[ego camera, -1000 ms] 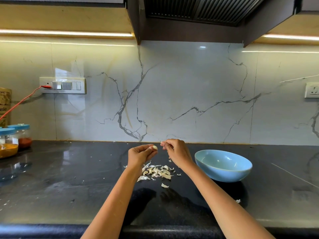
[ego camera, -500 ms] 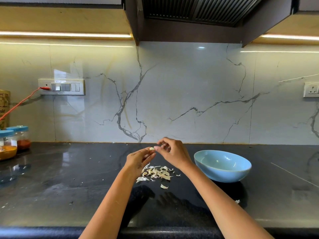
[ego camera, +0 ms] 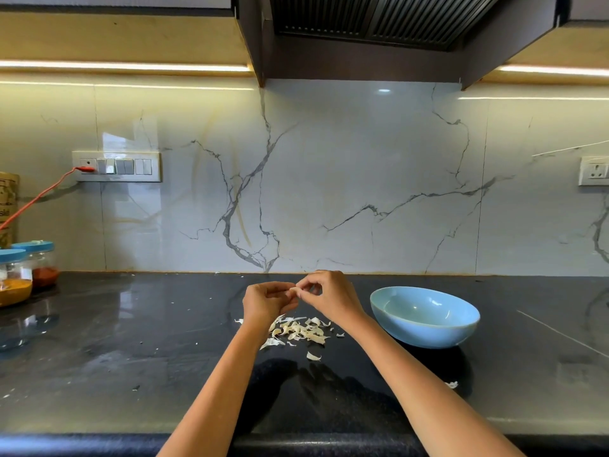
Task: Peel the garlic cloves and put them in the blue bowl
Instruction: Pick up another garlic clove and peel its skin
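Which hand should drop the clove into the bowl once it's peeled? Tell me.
Probably the right hand. The blue bowl sits just to its right on the counter, so the reach is short. The left hand, gripping the clove, would have to cross over the right arm and the peel pile.

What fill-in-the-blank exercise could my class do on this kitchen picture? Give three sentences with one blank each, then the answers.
1. Both hands, the left hand and the right hand, pinch one garlic clove above a pile of ____.
2. The bowl on the person's right is coloured ____.
3. The two jars at the far left have ____ lids.

Answers: peels; blue; blue
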